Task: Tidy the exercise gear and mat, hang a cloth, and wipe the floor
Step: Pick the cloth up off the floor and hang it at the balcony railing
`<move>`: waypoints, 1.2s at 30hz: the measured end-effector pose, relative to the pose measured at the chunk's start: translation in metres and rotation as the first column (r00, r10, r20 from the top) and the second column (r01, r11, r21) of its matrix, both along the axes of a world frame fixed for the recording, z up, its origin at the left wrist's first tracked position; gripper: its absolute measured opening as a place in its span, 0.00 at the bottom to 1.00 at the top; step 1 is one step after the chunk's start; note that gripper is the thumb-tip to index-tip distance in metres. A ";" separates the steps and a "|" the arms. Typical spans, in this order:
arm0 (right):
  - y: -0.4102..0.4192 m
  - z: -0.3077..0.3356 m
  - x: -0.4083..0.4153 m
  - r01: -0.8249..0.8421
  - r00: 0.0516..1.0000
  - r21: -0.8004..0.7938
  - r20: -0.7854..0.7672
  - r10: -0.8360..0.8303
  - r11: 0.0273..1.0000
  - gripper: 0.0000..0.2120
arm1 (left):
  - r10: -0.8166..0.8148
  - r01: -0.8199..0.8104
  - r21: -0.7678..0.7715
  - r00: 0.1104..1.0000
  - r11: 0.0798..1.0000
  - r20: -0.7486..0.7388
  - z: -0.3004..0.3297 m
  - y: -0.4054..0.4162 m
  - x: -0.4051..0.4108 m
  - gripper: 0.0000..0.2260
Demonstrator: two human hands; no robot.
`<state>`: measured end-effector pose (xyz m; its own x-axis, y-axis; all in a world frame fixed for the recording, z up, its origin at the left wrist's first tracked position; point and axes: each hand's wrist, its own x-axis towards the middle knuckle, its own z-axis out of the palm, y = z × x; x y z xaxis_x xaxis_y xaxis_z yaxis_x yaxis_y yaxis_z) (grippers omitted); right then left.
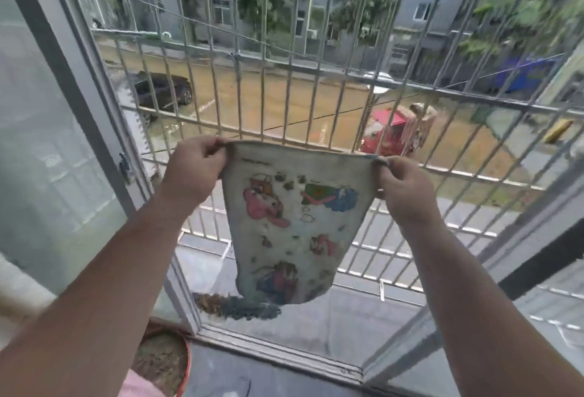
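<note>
Two hands at frame centre, left hand and right hand pinching the top corners of a cartoon-print cloth; fingers curled closed on it; window grille behind

Count, head view: 2 hands, left hand and right hand. 1 cloth, printed with cartoon figures, held at its 2 top corners. 1 plant pot with soil, lower left. 1 dark rag on the window ledge. Outside the window bars: 1 dark car, 1 red vehicle. Bars too blurred to count.
</note>
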<state>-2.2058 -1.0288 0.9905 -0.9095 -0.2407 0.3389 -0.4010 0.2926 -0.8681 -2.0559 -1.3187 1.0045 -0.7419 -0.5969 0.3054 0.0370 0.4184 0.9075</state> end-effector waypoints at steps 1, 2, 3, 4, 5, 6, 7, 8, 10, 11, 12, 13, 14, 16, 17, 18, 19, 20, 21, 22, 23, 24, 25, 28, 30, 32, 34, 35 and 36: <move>-0.012 0.005 -0.015 0.018 1.000 -0.008 0.012 -0.018 1.000 0.15 | -0.017 0.017 -0.021 1.000 1.000 0.008 0.006 -0.014 -0.019 0.06; -0.024 0.010 -0.028 0.038 0.999 -0.013 0.019 -0.038 0.999 0.15 | -0.032 0.033 -0.055 0.999 0.998 0.023 0.011 -0.027 -0.039 0.06; -0.035 0.015 -0.041 0.058 0.998 -0.008 0.013 -0.058 0.998 0.14 | -0.036 0.039 -0.102 0.999 0.994 0.036 0.016 -0.040 -0.058 0.07; -0.045 0.022 -0.052 0.080 0.997 0.005 -0.008 -0.079 0.997 0.13 | -0.025 0.033 -0.163 0.998 0.986 0.053 0.020 -0.052 -0.076 0.07; -0.053 0.028 -0.064 0.103 0.994 0.019 -0.032 -0.102 0.995 0.11 | -0.005 0.019 -0.231 0.998 0.973 0.064 0.026 -0.061 -0.093 0.08; -0.060 0.034 -0.076 0.126 0.991 0.028 -0.057 -0.125 0.992 0.10 | 0.009 0.010 -0.285 0.998 0.958 0.067 0.033 -0.069 -0.111 0.08; -0.066 0.040 -0.088 0.149 0.986 0.036 -0.077 -0.146 0.988 0.10 | 0.011 0.009 -0.325 0.998 0.946 0.059 0.039 -0.076 -0.128 0.09; -0.071 0.046 -0.100 0.171 0.982 0.043 -0.090 -0.166 0.984 0.10 | 0.002 0.017 -0.348 0.998 0.937 0.055 0.046 -0.082 -0.145 0.09; -0.077 0.057 -0.125 0.215 0.971 0.049 -0.119 -0.208 0.975 0.12 | -0.024 0.037 -0.357 0.999 0.933 0.042 0.060 -0.092 -0.178 0.08; -0.080 0.064 -0.138 0.233 0.965 0.057 -0.140 -0.223 0.971 0.13 | -0.033 0.041 -0.353 0.999 0.935 0.031 0.066 -0.097 -0.194 0.08; -0.082 0.071 -0.151 0.247 0.959 0.067 -0.158 -0.234 0.967 0.14 | -0.033 0.038 -0.352 0.999 0.935 0.020 0.074 -0.100 -0.210 0.08; -0.084 0.079 -0.165 0.262 0.953 0.074 -0.176 -0.246 0.962 0.15 | -0.028 0.029 -0.348 1.000 0.937 0.006 0.081 -0.102 -0.227 0.08; -0.085 0.088 -0.177 0.279 0.946 0.076 -0.196 -0.260 0.957 0.15 | -0.027 0.023 -0.327 1.000 0.945 -0.007 0.087 -0.104 -0.244 0.08; -0.086 0.107 -0.200 0.297 0.936 0.035 -0.210 -0.283 0.954 0.14 | -0.072 0.060 -0.196 0.996 0.979 -0.051 0.100 -0.104 -0.277 0.07; -0.087 0.115 -0.212 0.286 0.938 0.001 -0.205 -0.280 0.958 0.14 | -0.099 0.090 -0.125 0.992 0.988 -0.073 0.106 -0.104 -0.293 0.08; -0.088 0.123 -0.223 0.269 0.943 -0.032 -0.195 -0.270 0.963 0.13 | -0.116 0.111 -0.070 0.989 0.991 -0.088 0.113 -0.102 -0.307 0.08; -0.089 0.130 -0.235 0.250 0.949 -0.070 -0.178 -0.259 0.966 0.12 | -0.123 0.121 -0.023 0.988 0.992 -0.096 0.119 -0.099 -0.321 0.07; -0.090 0.136 -0.247 0.232 0.956 -0.115 -0.158 -0.248 0.966 0.12 | -0.125 0.129 0.030 0.986 0.991 -0.113 0.126 -0.096 -0.334 0.07; -0.091 0.142 -0.260 0.212 0.961 -0.153 -0.145 -0.234 0.965 0.14 | -0.123 0.136 0.085 0.983 0.987 -0.138 0.132 -0.093 -0.347 0.07; -0.092 0.147 -0.272 0.195 0.966 -0.173 -0.137 -0.219 0.966 0.16 | -0.125 0.149 0.136 0.978 0.979 -0.169 0.139 -0.091 -0.359 0.07; -0.093 0.152 -0.283 0.183 0.971 -0.183 -0.122 -0.207 0.966 0.18 | -0.129 0.162 0.166 0.973 0.973 -0.193 0.145 -0.088 -0.370 0.07; -0.094 0.157 -0.295 0.178 0.974 -0.198 -0.103 -0.202 0.964 0.19 | -0.134 0.174 0.185 0.968 0.967 -0.211 0.150 -0.087 -0.381 0.07; -0.095 0.161 -0.308 0.176 0.977 -0.217 -0.082 -0.198 0.960 0.19 | -0.139 0.184 0.194 0.965 0.964 -0.224 0.156 -0.085 -0.390 0.07; -0.099 0.174 -0.342 0.129 0.988 -0.304 -0.044 -0.149 0.944 0.18 | -0.152 0.214 0.222 0.953 0.951 -0.264 0.165 -0.082 -0.417 0.08; -0.104 0.179 -0.361 0.067 0.997 -0.391 -0.008 -0.076 0.918 0.16 | -0.150 0.226 0.251 0.946 0.941 -0.289 0.169 -0.079 -0.434 0.09; -0.110 0.180 -0.377 0.002 0.999 -0.507 0.045 0.024 0.862 0.13 | -0.147 0.245 0.293 0.937 0.924 -0.318 0.172 -0.072 -0.449 0.09; -0.116 0.176 -0.389 -0.041 0.991 -0.604 0.077 0.110 0.796 0.09 | -0.144 0.264 0.329 0.927 0.907 -0.347 0.170 -0.067 -0.464 0.10; -0.118 0.172 -0.397 -0.044 0.988 -0.624 0.089 0.126 0.780 0.08 | -0.143 0.270 0.343 0.924 0.900 -0.354 0.167 -0.065 -0.471 0.09; -0.121 0.166 -0.406 -0.038 0.986 -0.637 0.101 0.132 0.770 0.08 | -0.143 0.272 0.342 0.923 0.900 -0.358 0.161 -0.067 -0.480 0.08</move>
